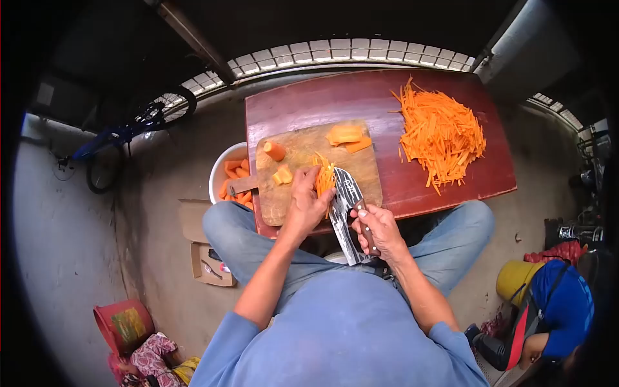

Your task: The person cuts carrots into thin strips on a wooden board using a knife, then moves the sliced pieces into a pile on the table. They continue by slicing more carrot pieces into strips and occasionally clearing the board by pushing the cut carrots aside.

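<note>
My right hand point(382, 231) is wrapped around the brown handle of a cleaver point(343, 219), whose dark blade with white markings angles over the board's front edge. My left hand point(305, 201) lies at the front of the wooden cutting board point(290, 142), its fingers and thumb closed around a bundle of carrot strips point(324, 175) beside the blade. An upright carrot piece point(274, 151) and small carrot offcuts point(282, 175) sit left of the strips. Flat carrot slices point(347, 135) are stacked at the board's back right.
The board lies on a low red table point(412, 193). A large heap of shredded carrot point(445, 135) covers its right side. A white bucket of carrots point(219, 166) stands at left, near an open cardboard box point(209, 267). A bicycle point(122, 135) leans by the wall.
</note>
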`<action>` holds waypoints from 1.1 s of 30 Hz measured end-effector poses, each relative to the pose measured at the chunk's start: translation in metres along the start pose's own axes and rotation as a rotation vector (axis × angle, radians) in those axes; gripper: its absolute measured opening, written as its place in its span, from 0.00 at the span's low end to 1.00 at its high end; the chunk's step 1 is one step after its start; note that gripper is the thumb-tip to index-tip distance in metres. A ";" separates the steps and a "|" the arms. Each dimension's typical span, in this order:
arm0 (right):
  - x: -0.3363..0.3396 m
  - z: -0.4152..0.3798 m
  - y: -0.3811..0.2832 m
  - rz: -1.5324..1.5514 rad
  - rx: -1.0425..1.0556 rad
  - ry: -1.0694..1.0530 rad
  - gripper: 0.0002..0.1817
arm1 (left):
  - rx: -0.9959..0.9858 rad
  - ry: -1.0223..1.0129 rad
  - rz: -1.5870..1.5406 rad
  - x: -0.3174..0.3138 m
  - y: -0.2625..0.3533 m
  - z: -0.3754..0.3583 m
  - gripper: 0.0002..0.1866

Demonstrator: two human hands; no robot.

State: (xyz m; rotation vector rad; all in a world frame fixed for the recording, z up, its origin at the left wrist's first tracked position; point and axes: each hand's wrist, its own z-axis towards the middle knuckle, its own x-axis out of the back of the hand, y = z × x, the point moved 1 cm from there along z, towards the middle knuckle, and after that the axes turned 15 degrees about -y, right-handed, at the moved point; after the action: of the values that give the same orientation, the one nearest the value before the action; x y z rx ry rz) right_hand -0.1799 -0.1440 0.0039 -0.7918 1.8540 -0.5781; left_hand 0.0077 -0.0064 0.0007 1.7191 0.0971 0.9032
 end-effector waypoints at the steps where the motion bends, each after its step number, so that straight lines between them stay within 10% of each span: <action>1: 0.001 -0.003 -0.005 0.011 0.009 0.008 0.16 | -0.016 0.005 -0.002 -0.004 0.002 0.003 0.34; 13: 0.075 -0.066 -0.140 -0.105 0.440 0.375 0.12 | -0.491 -0.196 0.045 -0.112 0.143 0.188 0.30; 19: 0.114 -0.094 -0.185 -1.117 0.500 0.740 0.10 | -0.512 -0.218 0.223 -0.169 0.143 0.245 0.25; 33: 0.120 -0.097 -0.158 -0.574 0.494 0.531 0.11 | -0.511 -0.091 0.121 -0.170 0.157 0.224 0.27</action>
State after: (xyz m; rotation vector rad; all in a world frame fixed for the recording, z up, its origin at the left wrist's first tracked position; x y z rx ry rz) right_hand -0.2617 -0.3352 0.0781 -0.8791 1.8018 -1.6730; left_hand -0.0338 -0.3243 0.0319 1.2931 -0.2803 0.8479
